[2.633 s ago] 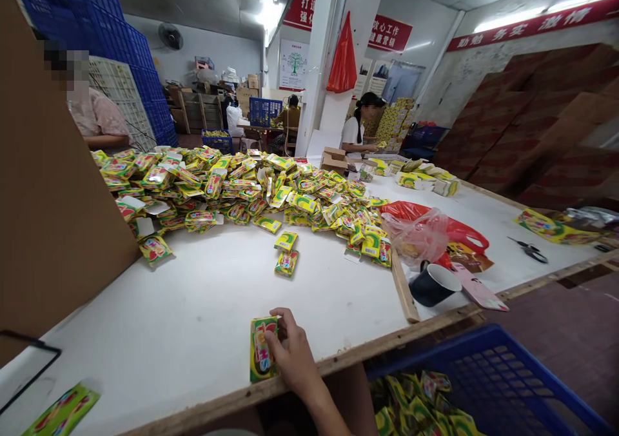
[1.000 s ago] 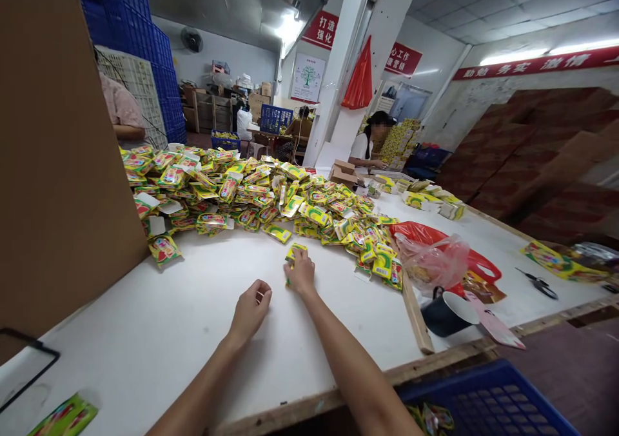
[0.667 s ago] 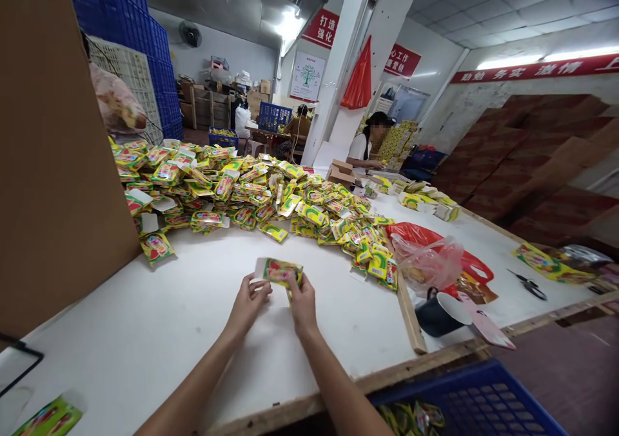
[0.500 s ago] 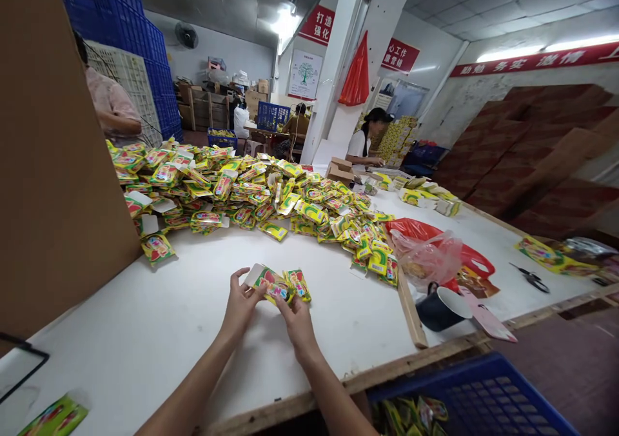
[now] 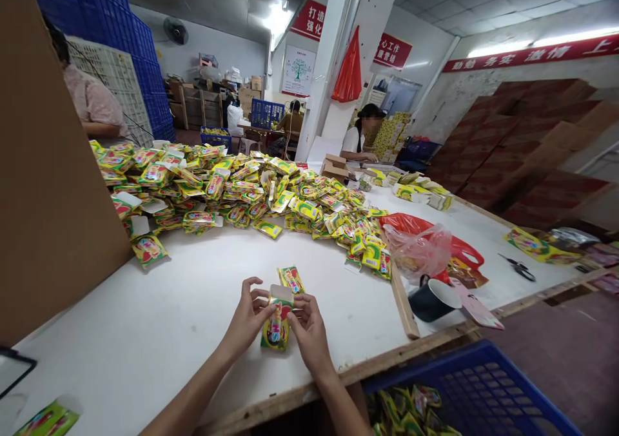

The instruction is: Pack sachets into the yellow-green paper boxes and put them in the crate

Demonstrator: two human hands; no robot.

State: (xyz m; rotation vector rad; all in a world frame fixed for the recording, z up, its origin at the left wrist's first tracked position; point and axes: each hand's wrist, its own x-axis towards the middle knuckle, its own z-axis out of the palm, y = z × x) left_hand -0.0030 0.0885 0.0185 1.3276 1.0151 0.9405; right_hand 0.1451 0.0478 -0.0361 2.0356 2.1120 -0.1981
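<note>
Between my hands, a little above the white table (image 5: 193,346), is a small yellow-green printed carton (image 5: 277,323) with its pale end flap raised at the far end. My left hand (image 5: 252,313) pinches its left edge, the thumb on the printed face. My right hand (image 5: 308,326) grips the right edge near the flap, thumb also on the front. Just beyond the carton lies a small printed packet (image 5: 291,279) in similar colours. The fingers behind the carton are partly hidden.
A long heap of similar cartons (image 5: 232,191) spans the table's far side. At right are a wooden strip (image 5: 403,300), a dark mug (image 5: 434,299), plastic bags and scissors (image 5: 517,267). A blue crate (image 5: 483,391) with packets stands below the edge. Cardboard (image 5: 62,165) rises at left. Co-workers sit beyond.
The carton has turned from lying crosswise to pointing away from me, flap at the far end, and come slightly nearer. The packet beyond it is now more exposed. The camera view has shifted slightly.
</note>
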